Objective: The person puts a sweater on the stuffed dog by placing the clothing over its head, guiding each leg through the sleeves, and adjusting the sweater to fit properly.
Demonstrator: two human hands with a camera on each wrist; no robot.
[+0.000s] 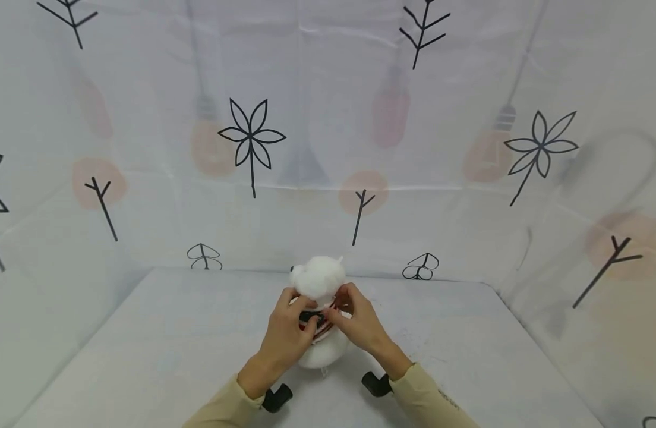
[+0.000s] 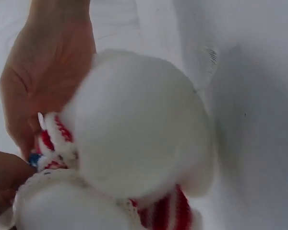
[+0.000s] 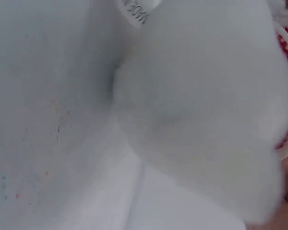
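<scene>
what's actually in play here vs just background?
In play:
- white plush toy, standing on the table
- its red and white knitted band, which both hands work at
- left hand, fingers curled on the band
- right hand, fingers pinching the band

Background:
- white table
- printed backdrop cloth

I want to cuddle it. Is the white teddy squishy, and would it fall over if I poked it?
Probably squishy: the white plush toy looks fluffy and rounded. Likely light too, as the left hand and right hand hold it only at its red-and-white knit scarf. A poke might tip it.
</scene>
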